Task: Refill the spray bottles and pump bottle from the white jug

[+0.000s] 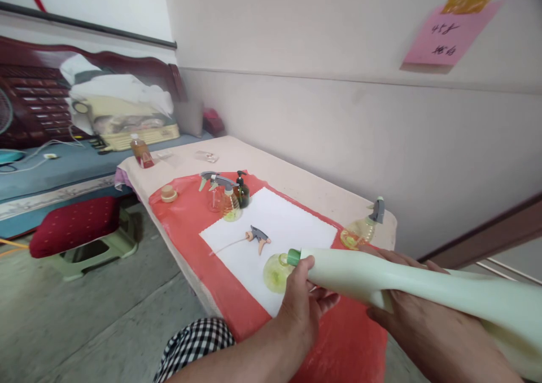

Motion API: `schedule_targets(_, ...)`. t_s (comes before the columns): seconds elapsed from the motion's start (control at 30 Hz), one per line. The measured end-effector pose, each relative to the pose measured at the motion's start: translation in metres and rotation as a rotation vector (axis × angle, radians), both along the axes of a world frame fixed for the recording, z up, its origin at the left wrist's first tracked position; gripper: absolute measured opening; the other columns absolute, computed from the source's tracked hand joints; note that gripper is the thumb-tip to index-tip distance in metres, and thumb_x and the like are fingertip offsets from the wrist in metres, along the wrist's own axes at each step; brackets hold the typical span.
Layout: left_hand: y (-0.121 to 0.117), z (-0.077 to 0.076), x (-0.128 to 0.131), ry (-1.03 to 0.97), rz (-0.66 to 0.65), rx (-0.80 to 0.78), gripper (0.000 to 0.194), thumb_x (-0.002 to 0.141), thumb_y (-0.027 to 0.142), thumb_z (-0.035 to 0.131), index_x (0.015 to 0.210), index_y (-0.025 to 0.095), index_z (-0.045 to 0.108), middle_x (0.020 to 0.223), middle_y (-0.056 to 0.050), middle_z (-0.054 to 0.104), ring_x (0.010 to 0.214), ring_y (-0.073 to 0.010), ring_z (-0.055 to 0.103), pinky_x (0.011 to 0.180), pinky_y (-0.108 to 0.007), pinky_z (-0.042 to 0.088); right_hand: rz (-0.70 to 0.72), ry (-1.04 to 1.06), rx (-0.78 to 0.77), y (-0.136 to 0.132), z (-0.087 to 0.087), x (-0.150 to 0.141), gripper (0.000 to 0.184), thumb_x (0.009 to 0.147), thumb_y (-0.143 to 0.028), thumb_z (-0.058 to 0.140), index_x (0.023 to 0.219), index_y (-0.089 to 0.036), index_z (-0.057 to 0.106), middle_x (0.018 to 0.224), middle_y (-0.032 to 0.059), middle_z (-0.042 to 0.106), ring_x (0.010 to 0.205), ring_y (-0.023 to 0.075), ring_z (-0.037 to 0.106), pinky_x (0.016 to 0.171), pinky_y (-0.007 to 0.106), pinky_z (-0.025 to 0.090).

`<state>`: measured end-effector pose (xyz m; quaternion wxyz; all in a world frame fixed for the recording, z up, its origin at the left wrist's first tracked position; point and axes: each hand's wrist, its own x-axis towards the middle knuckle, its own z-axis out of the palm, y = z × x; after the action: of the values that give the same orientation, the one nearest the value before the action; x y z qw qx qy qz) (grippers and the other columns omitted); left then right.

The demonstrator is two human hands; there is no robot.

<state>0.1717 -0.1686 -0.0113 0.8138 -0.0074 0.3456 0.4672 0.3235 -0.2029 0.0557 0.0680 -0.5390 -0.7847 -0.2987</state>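
Observation:
A large pale green plastic jug (pixel 351 270) slants across the lower right, its green-ringed end pointing left. My left hand (pixel 302 301) grips it near that end from below. Farther back, my right hand (pixel 427 321) is wrapped round its narrower part, partly hidden by the jug. Right at the green end is the neck of a clear round bottle (pixel 276 274) holding yellow-green liquid; I cannot tell if they touch. This bottle has no sprayer on it. Behind it, a grey and peach trigger sprayer (pixel 258 236) with a thin tube lies on white paper (pixel 296 219).
Spray bottles (pixel 230 202), a dark pump bottle (pixel 241 194) and a tape roll (pixel 168 193) are on the red sheet (pixel 182 208). Another spray bottle (pixel 362 230) stands right. A brown bottle (pixel 141 152) is at the table's far end. A stool (pixel 76 225) stands left.

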Motion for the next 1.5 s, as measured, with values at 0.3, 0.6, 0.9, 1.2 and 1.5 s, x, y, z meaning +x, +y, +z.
schedule_targets(0.3,0.0,0.001,0.0,-0.009,-0.003,0.008,0.045,0.079,0.043,0.063,0.112,0.011,0.06,0.097,-0.011,0.064,0.079,-0.0194,0.06,0.07,-0.031,0.052,-0.005,-0.186,0.028,0.0,-0.003,0.005,0.05,0.08,-0.016,0.047,0.13,-0.011,0.051,0.125,0.0196,0.058,0.106,0.0381,0.058,0.087,0.057,0.047)
schedule_targets(0.6,0.0,0.003,0.0,0.005,-0.003,-0.014,0.046,0.079,0.043,0.063,0.112,0.01,0.06,0.099,-0.013,0.064,0.08,-0.0201,0.061,0.07,-0.031,0.052,0.005,-0.254,0.073,0.001,0.003,0.002,0.045,0.08,-0.016,0.044,0.123,-0.014,0.058,0.118,0.019,0.061,0.103,0.0376,0.059,0.084,0.056,0.049)
schedule_targets(0.9,0.0,0.004,0.0,0.004,-0.019,-0.007,0.047,0.081,0.042,0.061,0.115,0.01,0.059,0.101,-0.013,0.063,0.079,-0.0191,0.059,0.071,-0.031,0.052,-0.008,-0.262,0.049,-0.002,0.003,0.004,0.044,0.084,-0.016,0.042,0.124,-0.017,0.058,0.122,0.0165,0.061,0.107,0.0363,0.058,0.086,0.056,0.048)
schedule_targets(1.2,0.0,0.001,0.0,-0.011,-0.01,-0.004,0.047,0.079,0.043,0.062,0.113,0.01,0.059,0.102,-0.014,0.064,0.08,-0.0202,0.06,0.071,-0.032,0.052,-0.03,-0.278,0.036,-0.002,0.004,0.003,0.047,0.083,-0.015,0.041,0.127,-0.015,0.057,0.123,0.0175,0.06,0.107,0.0383,0.057,0.086,0.056,0.048)
schedule_targets(1.5,0.0,0.002,-0.001,-0.012,-0.024,0.012,0.045,0.08,0.043,0.062,0.109,0.01,0.06,0.099,-0.013,0.063,0.079,-0.0197,0.06,0.072,-0.032,0.052,0.001,-0.143,0.062,-0.004,0.008,-0.004,0.043,0.083,-0.015,0.043,0.122,-0.017,0.06,0.117,0.0175,0.062,0.102,0.0376,0.059,0.086,0.058,0.049)
